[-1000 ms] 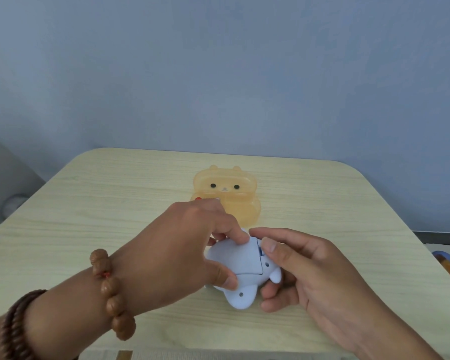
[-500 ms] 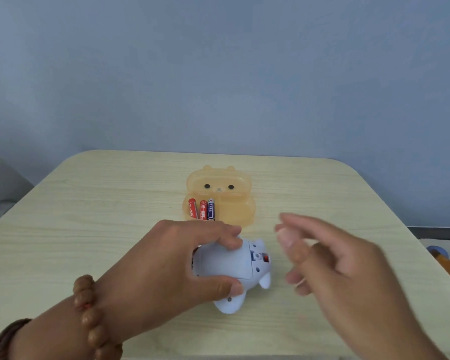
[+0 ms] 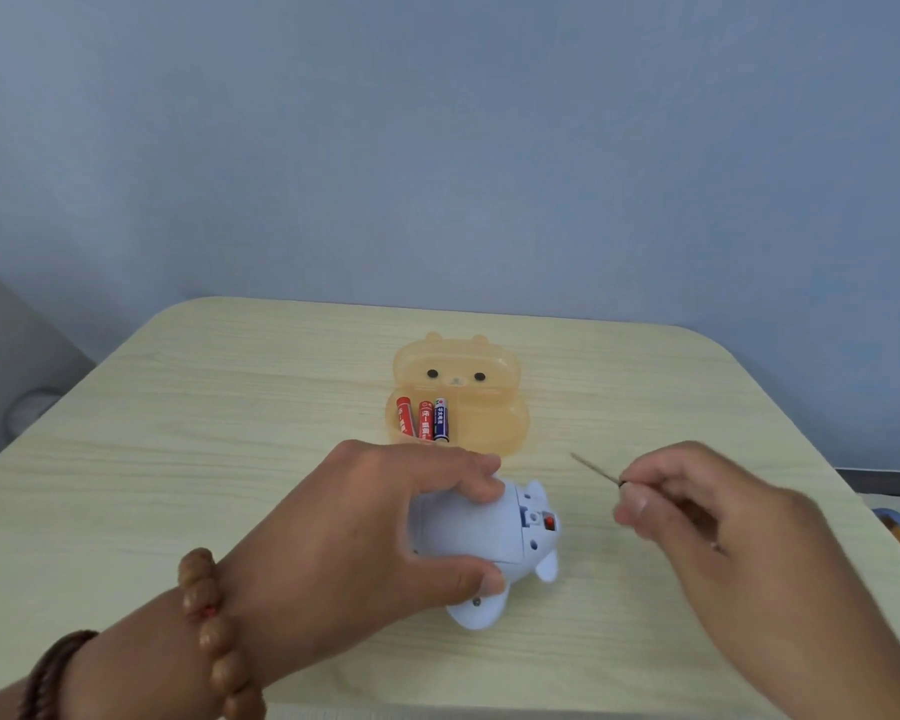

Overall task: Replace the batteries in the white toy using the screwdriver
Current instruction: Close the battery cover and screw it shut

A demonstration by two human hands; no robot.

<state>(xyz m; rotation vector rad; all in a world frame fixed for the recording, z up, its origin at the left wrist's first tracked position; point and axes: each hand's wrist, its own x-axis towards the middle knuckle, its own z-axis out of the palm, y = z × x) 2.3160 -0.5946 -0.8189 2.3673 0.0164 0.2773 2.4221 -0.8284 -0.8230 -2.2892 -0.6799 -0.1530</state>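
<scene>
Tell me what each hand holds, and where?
The left hand grips the white toy across its body; the right hand pinches the screwdriver at the base of its thin shaft.

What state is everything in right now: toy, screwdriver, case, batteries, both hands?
white toy: lying on the table, underside up, battery cover looks closed.
left hand: grips the toy.
screwdriver: in the air, tip off the toy.
right hand: pinches the screwdriver.
orange case: open, lid raised.
batteries: three, lying in the case's left side.
</scene>
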